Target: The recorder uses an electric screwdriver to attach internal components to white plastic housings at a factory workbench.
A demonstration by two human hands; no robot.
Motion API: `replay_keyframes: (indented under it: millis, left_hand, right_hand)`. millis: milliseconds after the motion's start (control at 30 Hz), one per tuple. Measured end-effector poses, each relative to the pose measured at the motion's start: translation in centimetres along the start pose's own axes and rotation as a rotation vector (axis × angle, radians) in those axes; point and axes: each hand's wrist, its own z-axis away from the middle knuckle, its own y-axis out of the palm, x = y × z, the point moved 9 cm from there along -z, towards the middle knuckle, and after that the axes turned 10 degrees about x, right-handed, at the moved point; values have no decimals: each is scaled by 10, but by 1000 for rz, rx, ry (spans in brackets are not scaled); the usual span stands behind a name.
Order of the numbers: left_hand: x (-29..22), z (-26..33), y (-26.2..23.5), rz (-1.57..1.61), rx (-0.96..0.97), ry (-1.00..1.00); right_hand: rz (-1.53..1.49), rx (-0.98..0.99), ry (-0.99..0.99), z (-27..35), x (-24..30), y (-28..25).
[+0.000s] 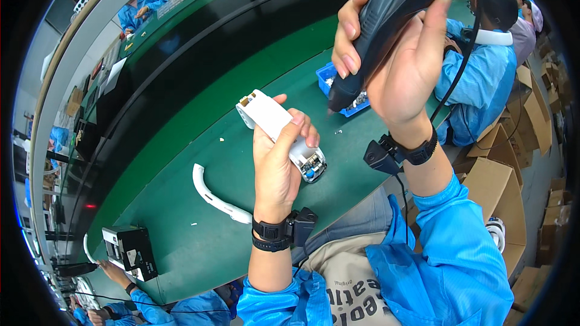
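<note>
From the head view, I held a white device (270,116) above the green desk (175,205) in my left hand (278,160), its fingers closed around the middle of the casing. The device slanted: its far left end showed a brass-coloured part, and its near right end stood open, with small circuit parts (311,168) and a dab of blue bared inside. In my right hand (402,87), raised higher and to the right, I gripped a black power tool (386,30), fingers wrapped over its left side and thumb along its right. Its tapered nose pointed down and to the left, well apart from the device. A black cable (463,60) ran down past my right wrist, and both wrists wore black straps with small black cameras (303,224) on them.

Past the tool's nose, on the far right part of the desk, sat a blue bin (327,74) of small parts, partly hidden by the tool. A curved white piece (217,199) lay on the desk to the left of my left wrist, and a few white scraps (222,139) were scattered about. At the near left stood a black and white box (136,250), with a co-worker's hand (115,271) beside it. To my right, another co-worker in a blue jacket (477,78) sat near open cardboard boxes (495,190).
</note>
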Motion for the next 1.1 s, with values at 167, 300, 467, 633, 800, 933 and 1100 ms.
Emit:
replay_keyframes:
  millis: [167,300,467,633,800,933,1100]
  left_hand:
    - [-1,-1,0,4,0,4]
    - [-3,0,2,18,8,17]
    - [-11,2,-2,7,-21,47]
    - [-17,2,-11,5,-25,58]
    - [-28,2,-23,-16,-51,74]
    - [-34,4,-30,23,-55,89]
    - [-36,10,-44,187,14,111]
  right_hand:
    - [165,-144,163,28,-27,-31]
    - [407,-203,103,51,-23,-46]
    - [557,-299,99,87,-13,-51]
    - [588,-321,203,132,-28,-52]
    - [557,-405,263,168,-41,-51]
    - [1044,-212,253,176,-32,-19]
    - [782,485,494,148,-108,41]
